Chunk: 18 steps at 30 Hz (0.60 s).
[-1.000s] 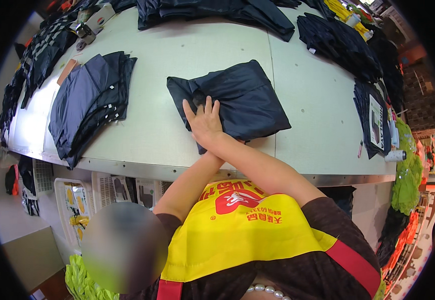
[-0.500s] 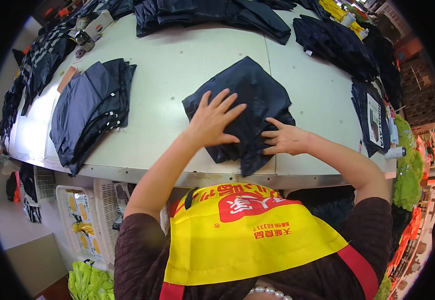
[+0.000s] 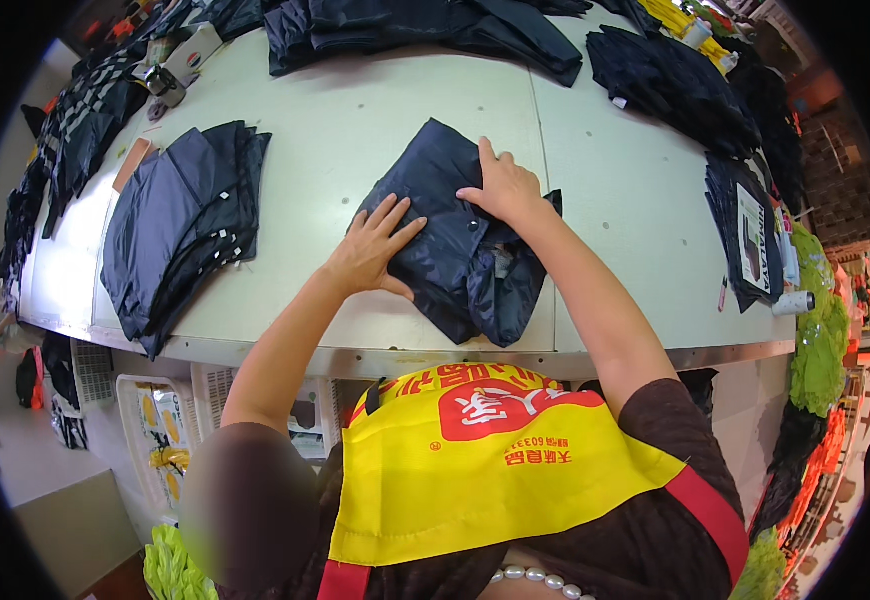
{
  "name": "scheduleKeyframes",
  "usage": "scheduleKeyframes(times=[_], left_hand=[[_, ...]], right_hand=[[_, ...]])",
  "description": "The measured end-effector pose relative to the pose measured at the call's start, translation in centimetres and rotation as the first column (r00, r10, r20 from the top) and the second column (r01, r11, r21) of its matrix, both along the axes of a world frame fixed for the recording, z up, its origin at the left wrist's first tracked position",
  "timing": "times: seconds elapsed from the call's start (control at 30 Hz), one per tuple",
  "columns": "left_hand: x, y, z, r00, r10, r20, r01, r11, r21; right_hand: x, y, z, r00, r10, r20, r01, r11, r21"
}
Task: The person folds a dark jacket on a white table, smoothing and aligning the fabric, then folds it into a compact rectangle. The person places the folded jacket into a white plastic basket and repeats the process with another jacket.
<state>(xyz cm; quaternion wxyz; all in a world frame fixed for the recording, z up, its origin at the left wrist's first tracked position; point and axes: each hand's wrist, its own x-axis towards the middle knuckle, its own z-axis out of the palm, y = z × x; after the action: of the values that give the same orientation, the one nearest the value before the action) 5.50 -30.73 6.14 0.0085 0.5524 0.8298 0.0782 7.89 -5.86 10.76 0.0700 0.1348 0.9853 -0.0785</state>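
Observation:
A dark navy, glossy folded garment (image 3: 435, 195) lies on the pale table in front of me, a small round snap showing on it. My left hand (image 3: 370, 250) rests flat along its left side, fingers spread. At its upper right edge is my right hand (image 3: 507, 188), thumb and index finger stretched apart against the cloth; the other fingers are partly hidden. Below the right wrist, the cloth is bunched and loosely creased near the table's front edge.
Folded dark garments (image 3: 180, 220) are stacked on the left. More dark piles line the far edge (image 3: 415, 30) and the far right (image 3: 665, 90). Packaged dark items (image 3: 745, 235) and a thread spool (image 3: 793, 303) stand at the right edge. White baskets (image 3: 155, 430) sit below the table.
My right hand has moved up and left, from the garment's lower right to its upper edge. The left hand slid down and left, and the garment has shifted left, folded narrower.

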Motion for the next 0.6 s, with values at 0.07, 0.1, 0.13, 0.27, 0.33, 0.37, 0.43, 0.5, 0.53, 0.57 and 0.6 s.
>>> scheduleKeyframes(times=[0.07, 0.1, 0.13, 0.27, 0.33, 0.37, 0.43, 0.5, 0.53, 0.57, 0.6], left_hand=[[1.1, -0.5, -0.1, 0.999, 0.036, -0.038, -0.04, 0.994, -0.105], [1.7, -0.5, -0.1, 0.999, 0.033, -0.036, -0.038, 0.989, -0.143], [1.9, -0.5, -0.5, 0.999, 0.031, -0.042, -0.036, 0.99, -0.137], [2.1, -0.1, -1.1, 0.999, -0.006, -0.034, 0.004, 0.997, -0.082], [2.3, -0.5, -1.3, 0.998, -0.046, -0.043, 0.046, 0.999, -0.023], [2.5, -1.1, -2.5, 0.976, -0.172, -0.137, 0.171, 0.985, -0.014], [3.1, -1.8, -4.5, 0.935, -0.202, -0.291, 0.213, 0.977, 0.008], [2.9, -1.7, -4.7, 0.963, -0.187, -0.197, 0.202, 0.977, 0.061], [2.7, -1.4, -4.0, 0.976, -0.2, -0.086, 0.208, 0.973, 0.103], [2.5, -1.0, -3.6, 0.977, -0.214, 0.025, 0.208, 0.967, 0.145], [2.2, -0.7, -3.9, 0.971, -0.234, -0.046, 0.238, 0.957, 0.168]], right_hand=[[1.3, -1.5, 0.7, 0.997, 0.052, -0.055, -0.048, 0.996, 0.069], [2.2, -1.8, 0.2, 0.997, 0.045, -0.069, -0.04, 0.997, 0.062], [3.2, -1.8, -0.8, 0.996, 0.036, -0.082, -0.031, 0.998, 0.054], [4.1, -0.4, -4.9, 0.996, -0.091, 0.0, 0.091, 0.995, 0.035], [3.5, -0.2, -4.0, 0.999, -0.03, -0.015, 0.031, 0.995, 0.098], [3.0, 0.1, -3.3, 1.0, -0.009, 0.029, 0.004, 0.986, 0.166], [0.7, 1.2, -2.2, 0.981, -0.047, 0.19, 0.035, 0.997, 0.068], [-1.1, 2.5, -2.6, 0.949, -0.07, 0.308, 0.112, 0.986, -0.121], [-1.6, 3.4, -3.7, 0.926, -0.063, 0.372, 0.162, 0.957, -0.241], [-1.5, 4.3, -4.9, 0.926, -0.073, 0.37, 0.185, 0.942, -0.278], [-1.5, 5.1, -5.7, 0.926, -0.082, 0.368, 0.207, 0.926, -0.315]])
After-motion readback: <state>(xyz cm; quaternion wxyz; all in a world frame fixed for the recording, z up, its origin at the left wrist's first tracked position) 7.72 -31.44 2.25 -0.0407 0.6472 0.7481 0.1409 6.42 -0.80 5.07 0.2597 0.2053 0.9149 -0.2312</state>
